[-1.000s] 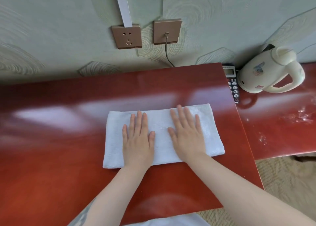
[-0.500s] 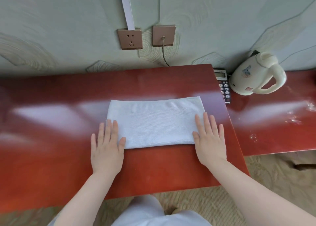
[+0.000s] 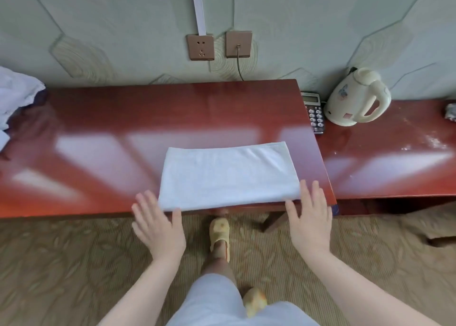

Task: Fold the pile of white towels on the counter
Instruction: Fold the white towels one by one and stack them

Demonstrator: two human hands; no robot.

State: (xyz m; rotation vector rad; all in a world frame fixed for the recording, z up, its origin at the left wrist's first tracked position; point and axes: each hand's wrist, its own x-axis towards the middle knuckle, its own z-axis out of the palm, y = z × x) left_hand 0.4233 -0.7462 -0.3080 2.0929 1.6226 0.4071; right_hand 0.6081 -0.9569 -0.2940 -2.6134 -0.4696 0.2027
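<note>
The folded white towel (image 3: 228, 176) lies flat on my red-brown counter (image 3: 123, 118), its near long side right at the counter's front edge and its right end close to the front right corner. My left hand (image 3: 158, 224) is spread wide, fingers straight, holding nothing, with the fingertips at the towel's near left corner. My right hand (image 3: 309, 218) is spread the same way, holding nothing, its fingertips at the towel's near right corner above the counter's front edge. Whether either hand really touches the cloth I cannot tell. At the counter's far left end sits a crumpled heap of white towels (image 3: 17, 96). Past the right edge, on a lower surface, a cream kettle (image 3: 357, 96) stands just beside a dark calculator (image 3: 313, 112), both near the wall.
</note>
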